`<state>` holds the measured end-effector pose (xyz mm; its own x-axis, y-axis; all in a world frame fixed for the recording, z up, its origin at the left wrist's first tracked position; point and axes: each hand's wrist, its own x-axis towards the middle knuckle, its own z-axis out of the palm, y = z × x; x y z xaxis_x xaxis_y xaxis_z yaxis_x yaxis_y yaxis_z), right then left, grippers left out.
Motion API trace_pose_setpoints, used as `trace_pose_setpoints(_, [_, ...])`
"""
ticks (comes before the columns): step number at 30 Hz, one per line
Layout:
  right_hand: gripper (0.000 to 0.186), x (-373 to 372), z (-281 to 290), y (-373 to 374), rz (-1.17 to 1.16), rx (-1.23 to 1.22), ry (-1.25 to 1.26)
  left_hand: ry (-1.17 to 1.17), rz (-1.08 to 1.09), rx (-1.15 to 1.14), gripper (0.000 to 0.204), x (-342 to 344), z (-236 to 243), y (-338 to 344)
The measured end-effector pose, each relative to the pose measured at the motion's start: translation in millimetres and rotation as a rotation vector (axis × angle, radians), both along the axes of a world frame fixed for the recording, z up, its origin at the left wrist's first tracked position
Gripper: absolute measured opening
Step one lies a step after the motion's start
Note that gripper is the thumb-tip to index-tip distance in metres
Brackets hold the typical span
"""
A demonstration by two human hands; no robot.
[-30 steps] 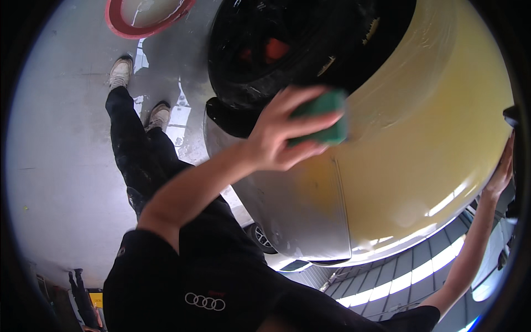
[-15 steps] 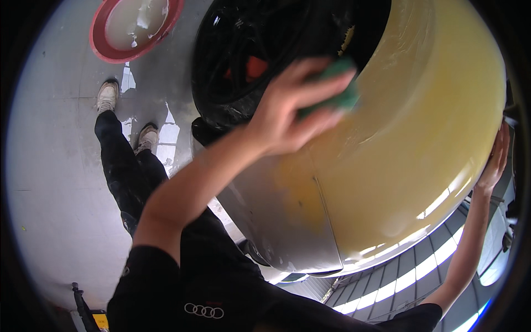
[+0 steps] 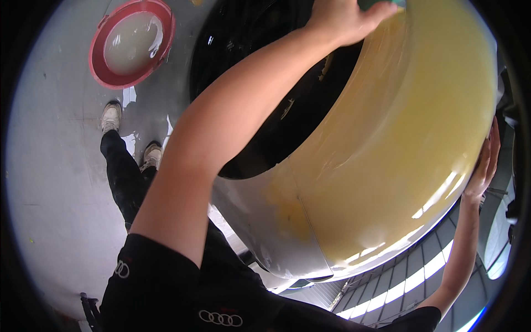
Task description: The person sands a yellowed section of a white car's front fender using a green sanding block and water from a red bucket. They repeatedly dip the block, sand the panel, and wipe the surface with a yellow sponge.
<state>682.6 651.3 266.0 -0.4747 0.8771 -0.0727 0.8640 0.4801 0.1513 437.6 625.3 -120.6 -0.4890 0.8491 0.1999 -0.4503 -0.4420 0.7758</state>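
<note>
My left hand (image 3: 345, 19) is at the top edge of the picture, reaching across the wheel arch. Its fingers are wrapped round a green pad (image 3: 365, 4), mostly hidden by the hand and cut off by the picture's edge. The pad is by the yellowish, wet-looking car fender (image 3: 409, 149), along the arch's curved lip. Cloudy streaks run over that lip. On the far right, my right hand (image 3: 485, 160) rests with fingers stretched out against the fender's outer edge, holding nothing. A silver-grey panel (image 3: 260, 221) with a yellow patch meets the fender at a thin seam.
A black wheel (image 3: 238, 61) fills the arch below my left arm. A red basin (image 3: 99, 61) of cloudy water stands on the grey floor (image 3: 55, 166) at the upper left. Wet patches shine near my shoes (image 3: 111, 116).
My left hand has moved up and right along the arch with the green pad, from near the seam to the top edge. My right hand keeps its place on the fender's edge.
</note>
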Motion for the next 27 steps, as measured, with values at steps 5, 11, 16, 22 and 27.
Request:
trace_pose_setpoints(5, [0.058,-4,-4,-5,0.018,0.012,-0.013,0.079,-0.044,-0.060,0.052,25,-11,-177])
trace_pose_setpoints(11, [0.055,-3,2,-3,0.438,0.004,-0.319,-0.098,-0.325,-0.341,0.051,4,-11,-59])
trace_pose_setpoints(16, [0.063,-11,5,-3,0.375,-0.034,-0.279,-0.740,-0.511,-0.377,0.055,8,10,-106])
trace_pose_setpoints(22, [0.073,-26,0,-2,0.683,0.054,-0.532,-0.783,-0.493,-0.659,0.047,4,0,33])
trace_pose_setpoints(27, [0.070,-29,5,0,0.694,0.003,-0.590,-0.907,-0.874,-0.762,0.056,-10,18,-76])
